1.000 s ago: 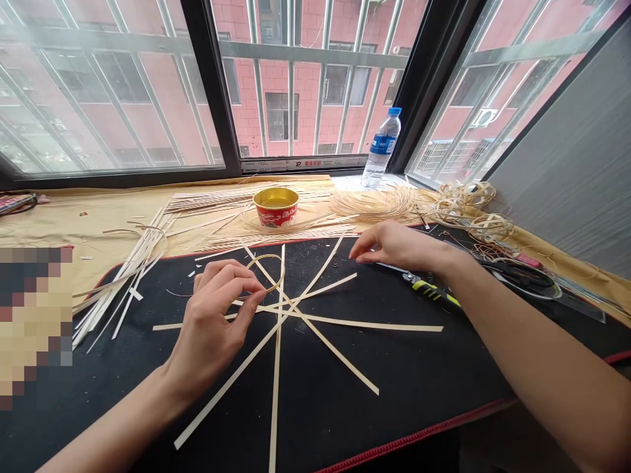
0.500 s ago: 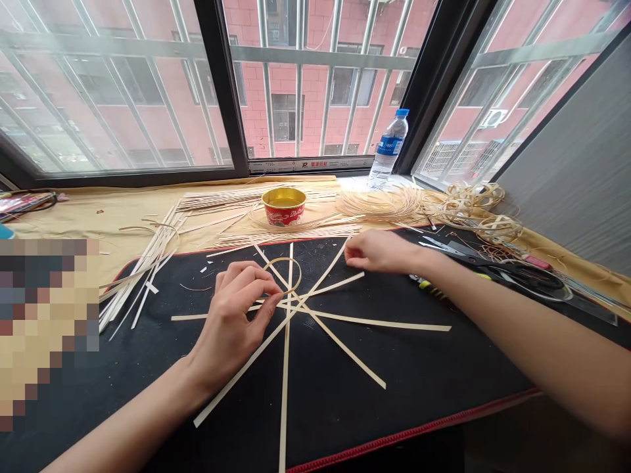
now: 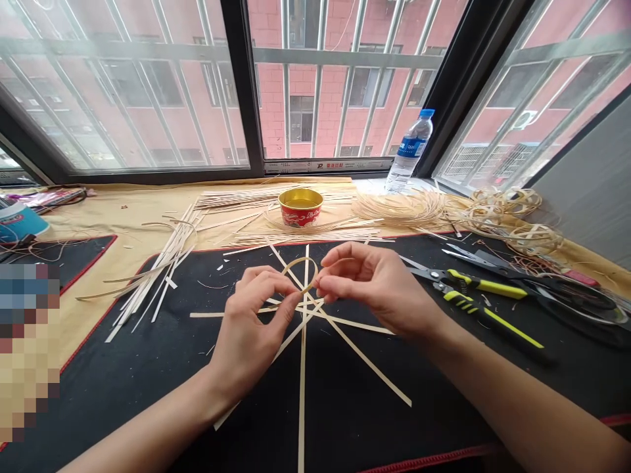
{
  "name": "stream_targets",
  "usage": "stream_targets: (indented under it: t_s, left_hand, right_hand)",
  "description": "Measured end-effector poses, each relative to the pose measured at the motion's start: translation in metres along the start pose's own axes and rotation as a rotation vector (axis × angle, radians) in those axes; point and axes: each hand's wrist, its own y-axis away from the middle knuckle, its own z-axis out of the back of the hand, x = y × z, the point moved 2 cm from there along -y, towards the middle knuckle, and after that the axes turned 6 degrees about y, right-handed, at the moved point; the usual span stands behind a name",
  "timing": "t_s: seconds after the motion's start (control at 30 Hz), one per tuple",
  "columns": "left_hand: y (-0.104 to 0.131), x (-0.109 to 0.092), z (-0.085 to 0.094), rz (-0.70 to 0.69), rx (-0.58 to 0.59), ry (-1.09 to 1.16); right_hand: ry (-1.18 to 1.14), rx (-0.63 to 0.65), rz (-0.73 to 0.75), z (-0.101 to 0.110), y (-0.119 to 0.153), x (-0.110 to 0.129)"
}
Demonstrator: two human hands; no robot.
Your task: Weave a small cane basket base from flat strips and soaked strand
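Between my hands, a small ring of thin bamboo strip [image 3: 298, 261] stands above crossed flat strips. My left hand [image 3: 257, 322] pinches the ring's lower edge between thumb and fingers. On the ring's right side, my right hand [image 3: 377, 282] has its thumb and fingertips pressed together at the ring; whether it grips the ring itself or a small strip end is hard to tell. Beneath both hands, the star of pale flat strips [image 3: 302, 381] lies on the black mat [image 3: 355, 420], its crossing just under my fingertips.
Behind the mat stand a red tin [image 3: 300, 209] and a water bottle [image 3: 411, 150]. Yellow-black pliers [image 3: 486, 286] and scissors [image 3: 497, 263] lie at right, near coiled strips [image 3: 401, 203]. Loose strips [image 3: 160, 269] lie at left, with a blue container [image 3: 22, 222] beyond.
My right hand has moved left and nearer, from the far strip ends to the ring. The view has shifted left, and the pliers now show. My left hand still pinches the ring.
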Motion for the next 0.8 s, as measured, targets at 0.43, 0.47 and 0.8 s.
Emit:
stream_targets:
  t_s: [0.43, 0.47, 0.8]
  left_hand:
    - [0.0, -0.004, 0.003, 0.004, -0.046, 0.073]
    - [0.001, -0.006, 0.003, -0.032, -0.052, 0.071]
    - [0.004, -0.016, 0.003, -0.297, -0.104, -0.117]
  right_hand:
    - [-0.066, -0.037, -0.037, -0.004, 0.008, -0.011]
    - [-0.114, -0.03, -0.067, -0.005, 0.007, -0.012]
    - [-0.452, 0.068, -0.302, -0.015, 0.009, -0.015]
